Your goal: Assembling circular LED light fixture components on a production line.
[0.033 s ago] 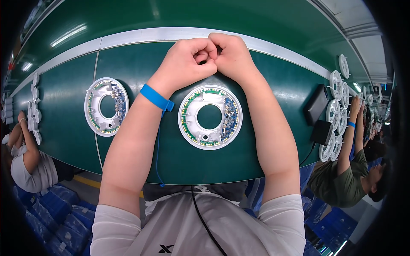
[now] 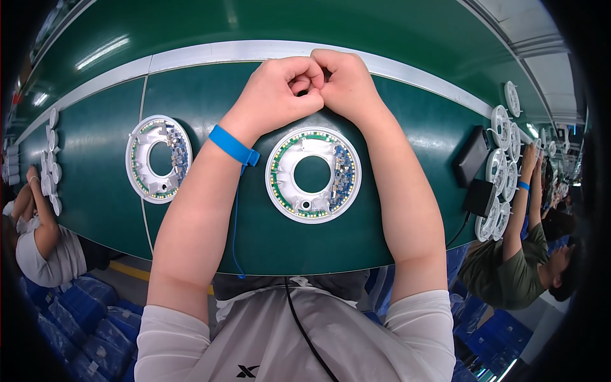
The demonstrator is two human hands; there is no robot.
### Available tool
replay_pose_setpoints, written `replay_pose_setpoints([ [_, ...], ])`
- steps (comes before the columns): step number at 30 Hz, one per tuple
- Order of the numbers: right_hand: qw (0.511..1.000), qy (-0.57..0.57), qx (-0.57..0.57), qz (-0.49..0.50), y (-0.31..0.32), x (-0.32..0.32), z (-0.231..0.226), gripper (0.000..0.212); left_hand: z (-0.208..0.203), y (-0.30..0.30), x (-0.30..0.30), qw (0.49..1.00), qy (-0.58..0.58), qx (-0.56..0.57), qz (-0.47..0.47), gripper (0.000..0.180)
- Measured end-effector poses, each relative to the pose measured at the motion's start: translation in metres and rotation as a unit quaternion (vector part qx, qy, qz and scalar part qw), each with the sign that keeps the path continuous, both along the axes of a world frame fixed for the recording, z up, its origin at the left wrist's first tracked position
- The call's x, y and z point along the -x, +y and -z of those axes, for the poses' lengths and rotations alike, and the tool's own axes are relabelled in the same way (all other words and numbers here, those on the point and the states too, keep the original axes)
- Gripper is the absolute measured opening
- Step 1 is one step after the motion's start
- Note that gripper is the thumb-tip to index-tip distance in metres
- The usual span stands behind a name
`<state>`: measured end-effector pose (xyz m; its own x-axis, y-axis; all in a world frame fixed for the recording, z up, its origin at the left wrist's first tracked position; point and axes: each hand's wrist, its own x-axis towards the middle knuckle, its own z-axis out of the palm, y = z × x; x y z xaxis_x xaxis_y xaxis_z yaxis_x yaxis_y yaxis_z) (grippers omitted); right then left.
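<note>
Both of my hands meet beyond a white ring-shaped housing on the green table. My left hand is closed, its fingers curled and the thumb tip touching my right hand. My right hand is also closed, its fingertips turned inward and mostly hidden. Whatever lies between the fingers, if anything, does not show. The housing rests flat between my forearms, carrying a ring of small light chips and a blue circuit board on its right side. A blue wrist strap with a thin cord circles my left wrist.
A second ring housing lies left of my left forearm. To the right are a black box, a smaller black block with a cable, and several white rings. People sit at both sides. A metal rail runs behind my hands.
</note>
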<state>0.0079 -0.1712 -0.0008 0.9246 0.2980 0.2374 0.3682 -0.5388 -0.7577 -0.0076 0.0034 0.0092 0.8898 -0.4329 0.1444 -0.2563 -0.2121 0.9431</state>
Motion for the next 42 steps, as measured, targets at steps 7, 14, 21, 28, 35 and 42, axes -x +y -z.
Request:
replay_pose_setpoints([
  [7,1.000,0.010,-0.006,-0.001,0.001,0.001,-0.001,0.012,0.001,0.001,0.000,1.000,0.009,0.011,0.005,0.008],
  [14,1.000,0.000,-0.008,0.001,-0.001,0.000,-0.001,0.012,0.001,0.001,0.000,1.000,0.007,0.024,0.011,0.007],
  [21,1.000,0.018,-0.010,0.002,0.000,0.000,-0.002,0.012,0.003,0.002,-0.001,0.999,0.018,0.040,0.014,0.007],
  [28,1.000,0.013,-0.019,0.002,0.000,0.000,-0.003,0.012,0.002,0.002,-0.001,0.999,0.018,0.035,0.020,0.007],
  [35,0.999,0.018,-0.030,0.007,0.000,-0.001,-0.001,0.016,0.005,0.003,-0.002,1.000,0.006,0.010,0.009,0.006],
  [42,0.999,0.009,-0.035,0.005,-0.001,-0.002,0.001,0.022,0.013,0.000,-0.006,0.996,0.027,0.082,-0.017,0.004],
])
